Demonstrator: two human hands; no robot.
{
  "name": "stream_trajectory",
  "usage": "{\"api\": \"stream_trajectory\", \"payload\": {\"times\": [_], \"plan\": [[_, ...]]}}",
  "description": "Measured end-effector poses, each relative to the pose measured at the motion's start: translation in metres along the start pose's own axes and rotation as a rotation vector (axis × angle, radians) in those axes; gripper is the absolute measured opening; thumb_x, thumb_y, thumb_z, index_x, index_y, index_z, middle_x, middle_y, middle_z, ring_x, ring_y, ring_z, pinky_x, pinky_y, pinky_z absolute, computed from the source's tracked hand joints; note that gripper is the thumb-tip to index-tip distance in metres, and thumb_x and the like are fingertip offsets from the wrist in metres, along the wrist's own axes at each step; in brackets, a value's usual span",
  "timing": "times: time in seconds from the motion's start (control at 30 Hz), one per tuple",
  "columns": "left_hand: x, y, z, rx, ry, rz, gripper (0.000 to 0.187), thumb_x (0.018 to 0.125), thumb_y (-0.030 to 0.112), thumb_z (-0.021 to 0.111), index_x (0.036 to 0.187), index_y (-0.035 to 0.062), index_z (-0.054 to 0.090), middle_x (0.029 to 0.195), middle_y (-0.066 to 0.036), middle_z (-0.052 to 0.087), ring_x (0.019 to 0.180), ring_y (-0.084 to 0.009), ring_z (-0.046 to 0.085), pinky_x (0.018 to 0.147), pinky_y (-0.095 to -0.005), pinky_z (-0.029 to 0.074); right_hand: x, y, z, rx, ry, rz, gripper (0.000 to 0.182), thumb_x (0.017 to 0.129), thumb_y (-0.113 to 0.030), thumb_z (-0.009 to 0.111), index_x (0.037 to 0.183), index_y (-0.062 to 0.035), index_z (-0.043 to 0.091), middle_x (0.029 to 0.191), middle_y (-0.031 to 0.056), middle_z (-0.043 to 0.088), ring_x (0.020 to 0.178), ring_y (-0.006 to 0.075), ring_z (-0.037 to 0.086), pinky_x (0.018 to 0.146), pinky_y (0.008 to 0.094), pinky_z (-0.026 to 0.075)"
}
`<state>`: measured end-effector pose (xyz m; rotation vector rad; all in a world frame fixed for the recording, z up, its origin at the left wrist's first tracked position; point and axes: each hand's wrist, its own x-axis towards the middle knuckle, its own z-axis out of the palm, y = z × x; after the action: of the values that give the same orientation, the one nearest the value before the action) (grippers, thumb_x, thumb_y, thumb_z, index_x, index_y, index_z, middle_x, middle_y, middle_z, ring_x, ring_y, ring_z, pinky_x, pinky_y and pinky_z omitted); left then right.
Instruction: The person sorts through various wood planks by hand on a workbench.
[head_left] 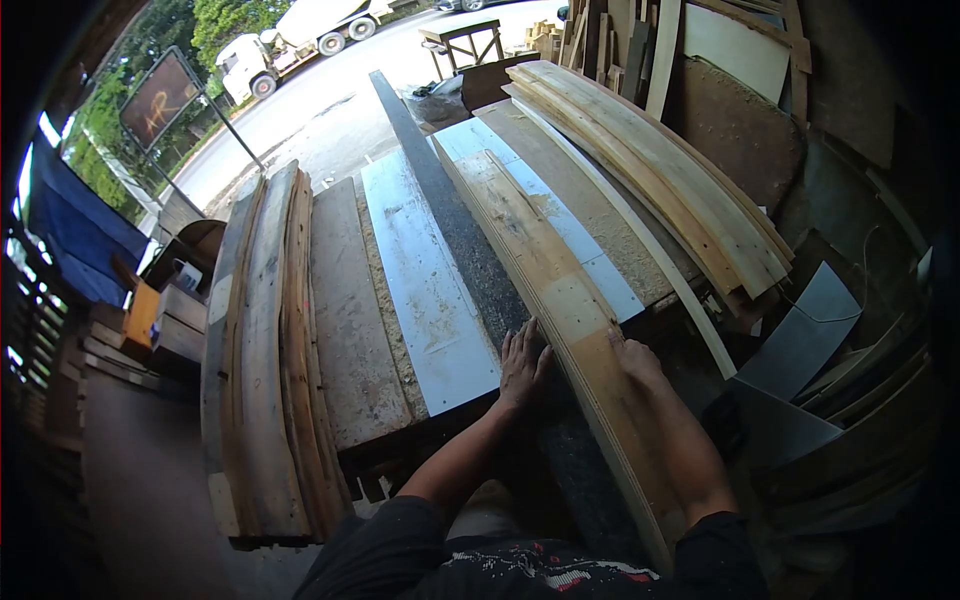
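Note:
A long wooden plank [540, 255] runs lengthwise away from my body, its near end by my waist. It lies along the right side of a long dark speckled bar [455, 235], which crosses a pale blue-white work surface [420, 290]. My left hand [522, 365] rests on the dark bar with its fingers spread, the fingertips close to the plank's left edge. At the plank's right edge, my right hand [638, 362] is closed on the wood with curled fingers. The undersides of those fingers are hidden.
Stacked boards [265, 360] stand on the left, and another stack of planks [660, 170] lies on the right. A thin pale strip [640, 235] sticks out toward me beside a bent grey sheet [800, 325]. Sawdust covers parts of the bench. A truck [300, 40] is on the road beyond.

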<state>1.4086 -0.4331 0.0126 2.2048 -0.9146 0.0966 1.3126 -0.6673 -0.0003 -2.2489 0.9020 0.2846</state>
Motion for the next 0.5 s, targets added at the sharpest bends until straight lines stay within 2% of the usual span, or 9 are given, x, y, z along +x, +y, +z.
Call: {"api": "stream_trajectory", "payload": {"times": [0.13, 0.23, 0.37, 0.43, 0.5], "plan": [[-0.001, -0.005, 0.006, -0.011, 0.003, -0.019, 0.063, 0.099, 0.041, 0.042, 0.148, 0.0038, 0.028, 0.144, -0.022, 0.041, 0.139, -0.0335, 0.033, 0.118, -0.0475, 0.012, -0.008, 0.043, -0.014, 0.134, -0.059, -0.062, 0.085, 0.093, -0.069, 0.031, 0.112, 0.0073, 0.063, 0.114, 0.0324, 0.061, 0.115, 0.0453, 0.055, 0.098, 0.0479, 0.043], [0.0, -0.004, 0.007, -0.023, 0.015, -0.027, 0.063, 0.099, 0.042, 0.041, 0.148, 0.0042, 0.028, 0.144, -0.023, 0.041, 0.139, -0.0333, 0.033, 0.118, -0.0468, 0.012, -0.06, 0.095, -0.03, 0.095, -0.084, -0.068, 0.078, 0.093, -0.065, 0.038, 0.11, 0.0059, 0.064, 0.114, 0.0301, 0.062, 0.114, 0.0425, 0.056, 0.095, 0.0452, 0.044], [0.0, -0.007, 0.01, -0.001, 0.024, -0.03, 0.064, 0.099, 0.044, 0.041, 0.148, 0.0047, 0.028, 0.143, -0.023, 0.042, 0.139, -0.0335, 0.034, 0.118, -0.0464, 0.012, -0.148, 0.174, -0.024, 0.107, -0.144, -0.109, 0.066, 0.094, -0.058, 0.047, 0.107, 0.005, 0.061, 0.103, 0.0289, 0.063, 0.107, 0.0404, 0.061, 0.088, 0.0421, 0.046], [-0.001, -0.007, 0.01, 0.007, 0.02, -0.032, 0.065, 0.099, 0.045, 0.04, 0.148, 0.0048, 0.028, 0.143, -0.023, 0.042, 0.139, -0.0335, 0.033, 0.118, -0.0463, 0.012, -0.19, 0.174, -0.023, 0.085, -0.13, -0.046, 0.067, 0.094, -0.059, 0.046, 0.11, 0.0049, 0.059, 0.103, 0.0296, 0.063, 0.105, 0.0437, 0.06, 0.086, 0.0432, 0.047], [0.0, -0.005, 0.009, 0.005, 0.018, -0.034, 0.066, 0.099, 0.046, 0.04, 0.148, 0.0048, 0.028, 0.144, -0.023, 0.041, 0.139, -0.0336, 0.033, 0.118, -0.0462, 0.012, -0.206, 0.169, -0.017, 0.127, -0.07, 0.017, 0.065, 0.094, -0.058, 0.046, 0.107, 0.0045, 0.06, 0.102, 0.0304, 0.062, 0.104, 0.0457, 0.059, 0.085, 0.0448, 0.047]]}}
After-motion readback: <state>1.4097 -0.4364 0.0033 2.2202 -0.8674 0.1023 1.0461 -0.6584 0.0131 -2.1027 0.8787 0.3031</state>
